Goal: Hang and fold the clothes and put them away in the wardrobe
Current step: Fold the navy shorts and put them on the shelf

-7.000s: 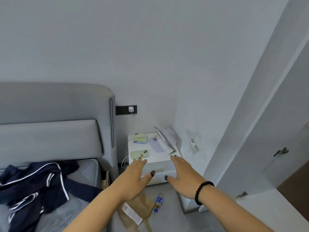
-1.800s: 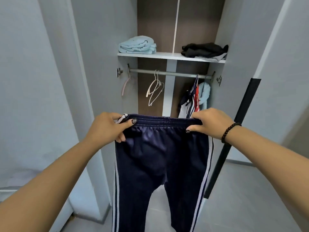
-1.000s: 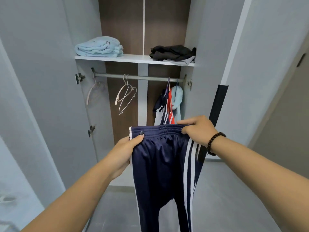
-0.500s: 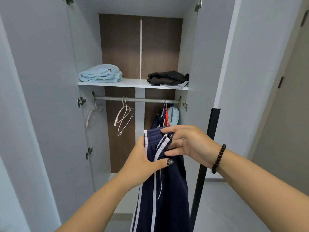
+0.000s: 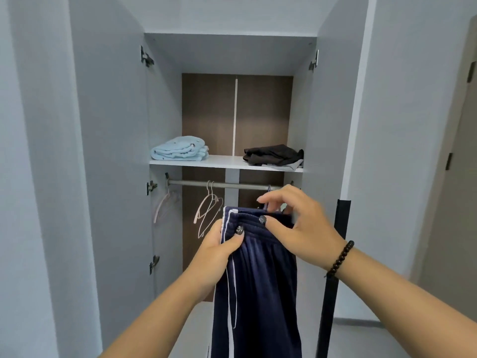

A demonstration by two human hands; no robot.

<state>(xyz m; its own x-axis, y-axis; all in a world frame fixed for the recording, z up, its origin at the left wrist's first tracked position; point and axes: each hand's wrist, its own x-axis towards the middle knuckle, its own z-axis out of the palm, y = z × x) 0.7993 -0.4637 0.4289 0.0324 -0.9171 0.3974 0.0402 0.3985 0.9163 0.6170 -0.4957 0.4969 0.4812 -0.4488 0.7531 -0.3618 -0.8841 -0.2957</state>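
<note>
Navy track trousers (image 5: 258,280) hung doubled lengthwise before the open wardrobe (image 5: 116,151), where a second earlier they were spread wide. Left hand (image 5: 219,251) gripped the waistband's striped edge, right hand (image 5: 302,228) pinched the top. Folding had begun; hangers (image 5: 207,211) waited.

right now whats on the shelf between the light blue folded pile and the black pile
Nothing: in the head view the white shelf is bare between the light blue pile and the black pile.
</note>
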